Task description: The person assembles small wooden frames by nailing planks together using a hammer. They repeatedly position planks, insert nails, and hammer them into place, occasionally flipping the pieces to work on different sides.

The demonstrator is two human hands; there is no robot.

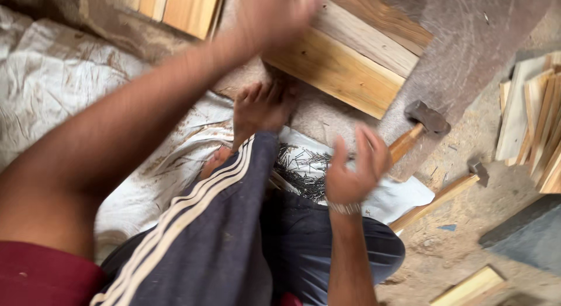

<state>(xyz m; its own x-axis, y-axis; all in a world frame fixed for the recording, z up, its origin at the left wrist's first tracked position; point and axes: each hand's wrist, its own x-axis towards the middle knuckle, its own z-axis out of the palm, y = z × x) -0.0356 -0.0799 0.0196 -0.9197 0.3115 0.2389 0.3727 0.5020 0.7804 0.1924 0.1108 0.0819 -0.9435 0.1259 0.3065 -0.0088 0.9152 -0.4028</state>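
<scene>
My left hand (273, 14) is blurred at the top of the view, pressed on the near end of a panel of joined wooden boards (345, 66). My right hand (352, 164) hovers with fingers spread, nothing in it, just above a pile of thin dark nails (301, 168) on a white sheet. A hammer (421, 126) with a wooden handle lies just right of that hand. My bare foot (260, 107) rests against the panel's near edge.
A second hammer (450, 192) lies on the dusty floor to the right. Stacked wooden slats (534, 125) stand at the right edge, more boards (175, 8) at the top, a loose strip (467, 287) at the bottom. White sacking (52, 84) covers the left.
</scene>
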